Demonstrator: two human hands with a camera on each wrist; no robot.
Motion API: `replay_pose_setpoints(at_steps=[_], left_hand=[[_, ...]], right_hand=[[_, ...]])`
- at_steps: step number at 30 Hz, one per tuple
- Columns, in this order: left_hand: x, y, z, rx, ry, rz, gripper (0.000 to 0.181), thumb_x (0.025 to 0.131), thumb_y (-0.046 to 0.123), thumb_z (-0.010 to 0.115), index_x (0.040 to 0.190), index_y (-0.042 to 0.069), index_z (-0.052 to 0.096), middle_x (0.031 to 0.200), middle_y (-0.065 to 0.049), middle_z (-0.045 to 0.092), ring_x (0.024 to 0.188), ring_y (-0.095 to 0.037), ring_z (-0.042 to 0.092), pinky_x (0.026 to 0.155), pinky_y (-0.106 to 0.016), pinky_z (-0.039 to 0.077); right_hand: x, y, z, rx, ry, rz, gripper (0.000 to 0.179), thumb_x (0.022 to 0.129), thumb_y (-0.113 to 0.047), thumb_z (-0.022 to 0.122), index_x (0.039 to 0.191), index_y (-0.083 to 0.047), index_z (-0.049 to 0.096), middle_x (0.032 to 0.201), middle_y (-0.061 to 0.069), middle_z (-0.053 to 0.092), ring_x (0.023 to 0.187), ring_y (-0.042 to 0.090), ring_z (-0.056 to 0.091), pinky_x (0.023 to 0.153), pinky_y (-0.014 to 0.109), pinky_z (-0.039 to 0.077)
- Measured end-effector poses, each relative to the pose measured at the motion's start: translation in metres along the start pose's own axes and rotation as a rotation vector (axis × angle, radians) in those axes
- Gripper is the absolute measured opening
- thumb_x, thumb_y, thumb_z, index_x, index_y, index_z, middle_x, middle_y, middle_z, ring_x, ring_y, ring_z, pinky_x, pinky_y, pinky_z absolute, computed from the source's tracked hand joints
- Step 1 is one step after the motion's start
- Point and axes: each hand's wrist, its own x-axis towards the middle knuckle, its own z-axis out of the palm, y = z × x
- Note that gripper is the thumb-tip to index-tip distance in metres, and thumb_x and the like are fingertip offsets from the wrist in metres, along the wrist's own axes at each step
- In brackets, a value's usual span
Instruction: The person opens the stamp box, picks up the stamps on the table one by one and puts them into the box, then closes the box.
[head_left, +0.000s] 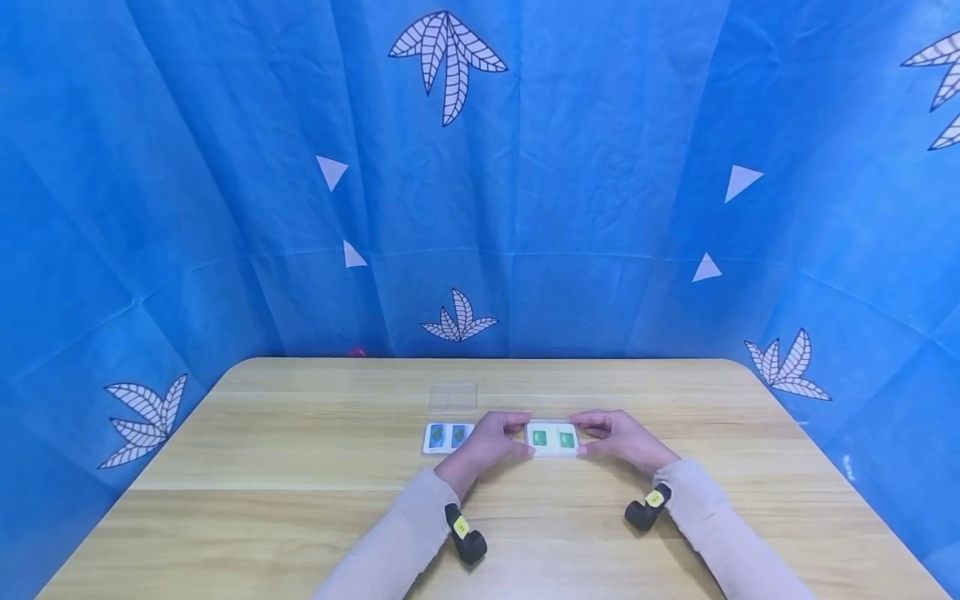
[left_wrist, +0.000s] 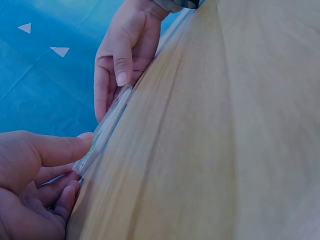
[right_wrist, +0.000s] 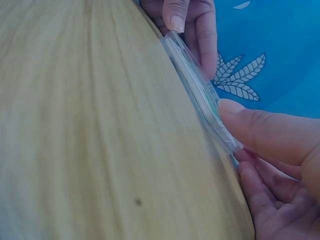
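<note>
A flat, clear plastic card box with two white cards bearing green prints lies between my hands near the table's middle. My left hand pinches its left end, thumb on the near edge. At the other end my right hand holds it the same way, with the thumb by the green print. Seen from the right wrist, the box lies low along the tabletop. Just left of my left hand is a second box with two blue prints, partly covered by that hand.
Behind the blue-printed box lies a clear, transparent lid-like piece. The wooden table ends at a blue curtain with leaf patterns. A small red object shows at the far edge.
</note>
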Motion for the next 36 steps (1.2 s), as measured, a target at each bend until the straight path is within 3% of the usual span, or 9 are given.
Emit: replay_pose_setpoints(at_steps=[5, 19, 28, 36], left_hand=[[-0.0001, -0.0016, 0.0000, 0.005, -0.005, 0.025, 0.055, 0.070, 0.007, 0.079, 0.122, 0.010, 0.063, 0.123, -0.010, 0.062, 0.115, -0.030, 0.054, 0.101, -0.042, 0.042], [0.0004, 0.0002, -0.0003, 0.029, 0.004, 0.022, 0.054, 0.070, 0.008, 0.079, 0.121, 0.009, 0.063, 0.125, -0.010, 0.061, 0.115, -0.030, 0.055, 0.100, -0.042, 0.043], [0.0004, -0.0011, -0.0002, 0.026, -0.014, 0.045, 0.053, 0.071, 0.004, 0.079, 0.121, 0.006, 0.063, 0.126, -0.011, 0.060, 0.116, -0.030, 0.055, 0.100, -0.040, 0.044], [-0.0007, -0.0001, -0.0003, 0.034, -0.007, 0.023, 0.054, 0.070, 0.007, 0.079, 0.121, 0.009, 0.063, 0.126, -0.011, 0.060, 0.115, -0.031, 0.055, 0.100, -0.042, 0.043]], right_hand=[[-0.0001, 0.0002, 0.0002, 0.004, 0.002, 0.001, 0.058, 0.078, -0.007, 0.072, 0.130, 0.006, 0.050, 0.137, 0.027, 0.044, 0.126, 0.043, 0.043, 0.103, 0.044, 0.039], [0.0003, -0.0024, -0.0006, -0.014, 0.003, 0.011, 0.057, 0.079, -0.008, 0.072, 0.130, 0.005, 0.051, 0.138, 0.027, 0.043, 0.126, 0.042, 0.043, 0.103, 0.044, 0.039], [0.0010, -0.0017, 0.0025, -0.089, 0.013, -0.015, 0.056, 0.079, -0.007, 0.072, 0.130, 0.005, 0.051, 0.134, 0.026, 0.048, 0.121, 0.040, 0.049, 0.099, 0.043, 0.044], [0.0001, -0.0027, 0.0012, -0.091, 0.007, -0.015, 0.055, 0.079, -0.009, 0.073, 0.129, 0.004, 0.052, 0.134, 0.025, 0.050, 0.122, 0.039, 0.049, 0.099, 0.042, 0.044]])
